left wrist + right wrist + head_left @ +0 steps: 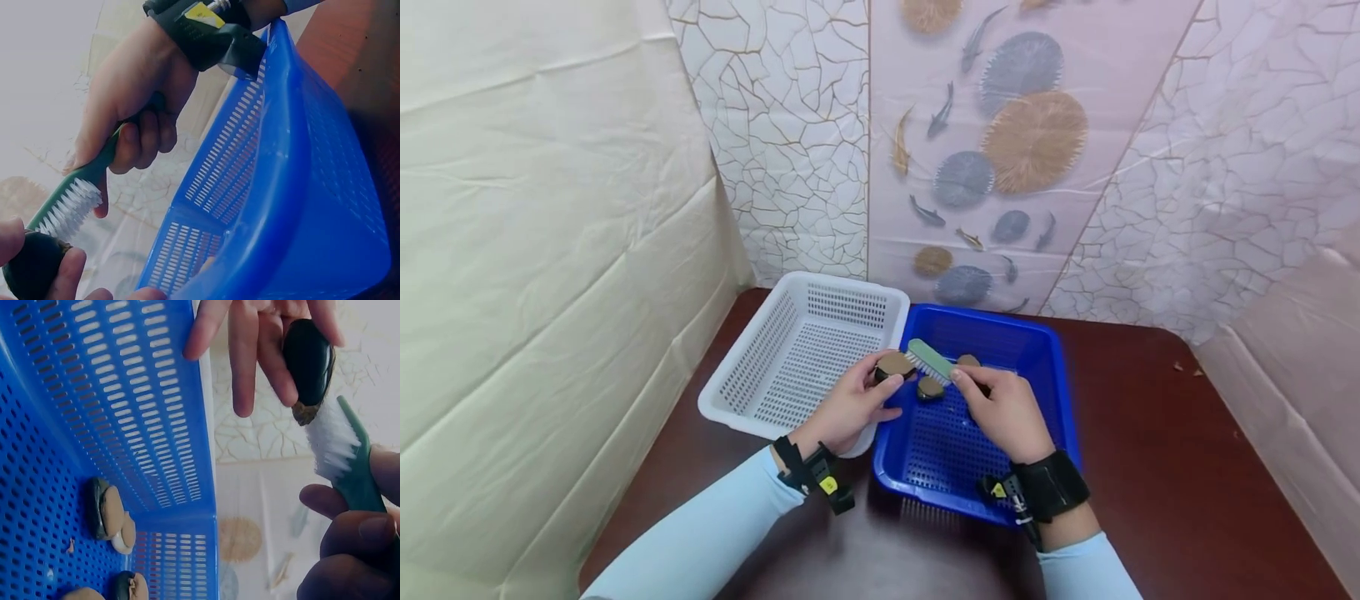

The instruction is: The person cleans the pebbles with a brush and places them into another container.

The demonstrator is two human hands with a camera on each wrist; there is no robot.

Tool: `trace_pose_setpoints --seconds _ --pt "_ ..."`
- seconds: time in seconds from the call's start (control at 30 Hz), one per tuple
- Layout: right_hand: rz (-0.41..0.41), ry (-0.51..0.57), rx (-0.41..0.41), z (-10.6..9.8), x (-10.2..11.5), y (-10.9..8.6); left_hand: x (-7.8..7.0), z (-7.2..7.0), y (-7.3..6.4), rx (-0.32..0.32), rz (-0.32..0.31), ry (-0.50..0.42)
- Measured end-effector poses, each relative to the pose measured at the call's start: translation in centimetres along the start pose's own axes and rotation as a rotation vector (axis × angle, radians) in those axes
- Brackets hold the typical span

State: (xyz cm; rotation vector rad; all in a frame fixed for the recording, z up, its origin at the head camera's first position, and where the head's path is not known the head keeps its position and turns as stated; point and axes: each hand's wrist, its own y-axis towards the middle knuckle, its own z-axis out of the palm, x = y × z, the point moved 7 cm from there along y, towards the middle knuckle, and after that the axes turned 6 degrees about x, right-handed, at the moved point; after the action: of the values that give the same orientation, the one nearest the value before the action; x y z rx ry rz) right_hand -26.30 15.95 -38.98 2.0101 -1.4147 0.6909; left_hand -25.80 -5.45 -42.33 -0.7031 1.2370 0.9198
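Left hand, one: pinching the dark-backed piece between thumb and fingers, where the rims of the white basket and the blue basket meet; tan face upward, edge seemingly against the bristles. Handling, as judged: a firm pinch, fingertips clear of the brushed edge, the piece turned a little at a time so rim and face both come under the bristles. Brush, one: green, white-bristled, spanning the gap between the hands; short, even strokes would likely serve better than hard pressing, which might knock the piece from the pinch. Loose pieces, several: in the blue basket, similar dark backs and tan faces. Right hand, one: fingers curled round the brush handle, thumb pressed to it; a light, steady wrist advisable
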Motion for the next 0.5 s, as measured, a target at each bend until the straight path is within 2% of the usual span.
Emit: trace_pose_setpoints --seconds 0.13,0.23,0.4,0.5 --pt "-0.021 0.064 0.049 1.2 0.6 0.9 -0.5 -1.1 -1.1 -0.027 0.003 0.0" --pt "-0.027 0.084 0.052 1.5 1.0 1.3 -0.9 -1.6 -1.4 -0.04 0.019 0.001" --pt "-0.043 -0.002 -0.021 0.7 1.5 0.9 -1.1 -1.2 -0.5 -0.036 0.061 0.012" --pt "-0.044 -0.075 -0.065 0.1 1.5 0.6 -1.3 -0.8 0.1 -0.026 0.094 -0.02"
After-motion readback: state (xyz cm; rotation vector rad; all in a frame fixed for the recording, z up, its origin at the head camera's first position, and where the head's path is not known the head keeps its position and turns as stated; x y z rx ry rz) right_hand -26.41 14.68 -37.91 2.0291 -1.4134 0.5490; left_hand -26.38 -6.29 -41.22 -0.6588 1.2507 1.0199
